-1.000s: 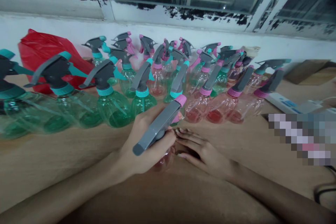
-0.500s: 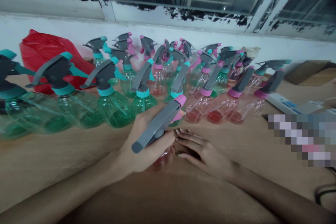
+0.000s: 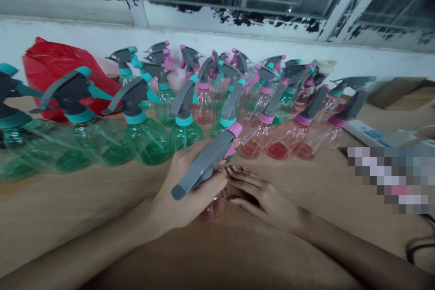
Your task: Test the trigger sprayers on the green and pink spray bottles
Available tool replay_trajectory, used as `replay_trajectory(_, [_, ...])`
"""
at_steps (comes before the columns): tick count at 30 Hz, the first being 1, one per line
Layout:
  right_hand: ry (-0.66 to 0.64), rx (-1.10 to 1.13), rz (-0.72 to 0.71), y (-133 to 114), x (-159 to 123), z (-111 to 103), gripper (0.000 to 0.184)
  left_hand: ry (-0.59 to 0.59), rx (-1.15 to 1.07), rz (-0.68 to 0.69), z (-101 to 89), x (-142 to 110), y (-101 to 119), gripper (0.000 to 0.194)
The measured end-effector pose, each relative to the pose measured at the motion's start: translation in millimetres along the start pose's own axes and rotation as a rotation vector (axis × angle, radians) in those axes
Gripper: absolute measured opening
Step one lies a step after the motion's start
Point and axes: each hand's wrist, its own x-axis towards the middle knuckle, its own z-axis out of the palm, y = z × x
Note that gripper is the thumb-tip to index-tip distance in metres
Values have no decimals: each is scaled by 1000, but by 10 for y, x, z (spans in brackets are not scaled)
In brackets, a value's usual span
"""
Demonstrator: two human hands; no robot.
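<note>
My left hand (image 3: pixel 185 192) is wrapped round the neck of a pink spray bottle (image 3: pixel 210 208) on the wooden table (image 3: pixel 84 199). Its grey trigger head with a pink nozzle (image 3: pixel 205 161) sticks up between my thumb and fingers. My right hand (image 3: pixel 260 197) lies beside the bottle's body, fingers together and resting against it from the right. Most of the pink body is hidden by both hands.
Several green spray bottles (image 3: pixel 146 138) and pink spray bottles (image 3: pixel 258 133) with grey triggers stand in rows behind my hands. A red plastic bag (image 3: pixel 54 70) lies at the back left. A white power strip (image 3: pixel 374 136) and cardboard (image 3: pixel 397 90) are at the right, a black cable (image 3: pixel 419 249) lower right.
None beyond a slight wobble of the trigger head in my left hand; both hands stay on the pink bottle.
</note>
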Motion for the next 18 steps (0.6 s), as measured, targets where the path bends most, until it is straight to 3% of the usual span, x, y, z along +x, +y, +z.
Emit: replay_trajectory(18, [-8, 0, 4, 1, 0, -4, 45, 12, -7, 7, -6, -12, -14, 16])
